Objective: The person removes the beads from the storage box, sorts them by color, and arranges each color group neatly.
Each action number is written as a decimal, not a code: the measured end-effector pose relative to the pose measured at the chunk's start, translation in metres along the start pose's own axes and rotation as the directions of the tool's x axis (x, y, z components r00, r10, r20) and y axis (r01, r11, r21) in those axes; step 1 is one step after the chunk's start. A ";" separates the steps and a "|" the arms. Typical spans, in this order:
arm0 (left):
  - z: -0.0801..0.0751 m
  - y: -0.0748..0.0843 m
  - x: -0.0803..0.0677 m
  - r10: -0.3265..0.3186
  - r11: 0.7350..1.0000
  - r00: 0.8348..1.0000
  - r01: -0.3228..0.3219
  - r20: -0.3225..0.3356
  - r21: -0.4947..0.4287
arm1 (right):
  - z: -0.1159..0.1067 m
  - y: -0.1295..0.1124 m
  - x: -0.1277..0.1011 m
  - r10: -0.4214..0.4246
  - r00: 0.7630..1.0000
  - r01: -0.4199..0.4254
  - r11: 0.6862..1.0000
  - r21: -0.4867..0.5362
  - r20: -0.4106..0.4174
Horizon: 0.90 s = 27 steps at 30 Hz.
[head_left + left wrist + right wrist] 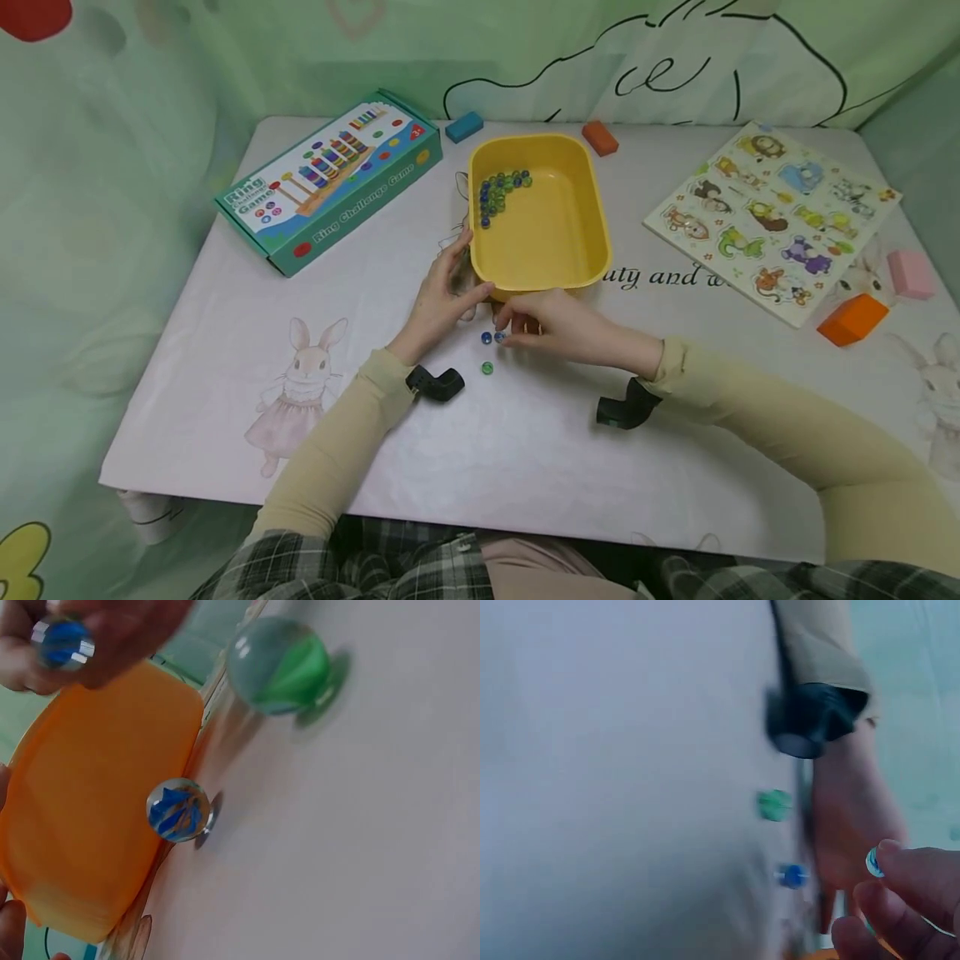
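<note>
My left hand [435,300] rests against the near left corner of a yellow plastic tub [551,242], thumb at the front and fingers spread along the left side. Just in front of the tub, my right hand [555,325] pinches a clear marble with blue inside [64,645] between thumb and fingertip, raised off the table in the left wrist view. Another blue marble [180,810] and a green marble [279,666] lie on the table between the hands. Inside the tub, several blue and green marbles [495,192] gather along its far left side.
A Ring Challenge Game box [330,179] lies to the left. Behind the tub are a blue block [464,127] and a red-orange block [600,138]. To the right are an animal puzzle board [772,217], an orange block [852,320] and a pink block [911,274].
</note>
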State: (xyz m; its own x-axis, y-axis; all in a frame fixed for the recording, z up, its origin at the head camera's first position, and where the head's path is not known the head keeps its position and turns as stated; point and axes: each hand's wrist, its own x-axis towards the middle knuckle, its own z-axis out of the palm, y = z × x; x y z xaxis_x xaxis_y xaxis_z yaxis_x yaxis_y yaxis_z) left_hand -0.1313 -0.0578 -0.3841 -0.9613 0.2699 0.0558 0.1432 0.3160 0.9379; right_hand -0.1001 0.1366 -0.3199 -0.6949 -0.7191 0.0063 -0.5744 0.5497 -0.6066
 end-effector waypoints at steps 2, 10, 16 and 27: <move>-0.001 0.003 -0.001 -0.008 1.000 1.000 0.008 0.002 -0.004 | 0.006 0.003 0.001 0.026 1.000 -0.027 1.000 0.003 0.013; -0.004 0.020 -0.007 -0.008 1.000 1.000 0.008 0.007 -0.018 | 0.019 0.012 0.006 0.110 0.994 -0.110 0.994 0.026 0.013; 0.000 0.000 0.000 0.021 1.000 1.000 -0.021 -0.005 -0.014 | 0.022 0.013 0.010 0.137 0.990 -0.137 0.990 0.008 0.032; 0.000 -0.002 0.000 0.026 1.000 1.000 -0.026 -0.007 -0.012 | 0.024 0.010 0.012 0.161 0.985 -0.158 0.986 -0.056 0.055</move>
State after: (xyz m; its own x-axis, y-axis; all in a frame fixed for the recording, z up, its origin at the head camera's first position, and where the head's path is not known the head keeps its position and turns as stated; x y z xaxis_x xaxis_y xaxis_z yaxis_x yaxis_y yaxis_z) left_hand -0.1316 -0.0588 -0.3861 -0.9588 0.2719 0.0824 0.1652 0.2976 0.9403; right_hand -0.1037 0.1234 -0.3453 -0.7538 -0.6431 -0.1350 -0.4803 0.6794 -0.5547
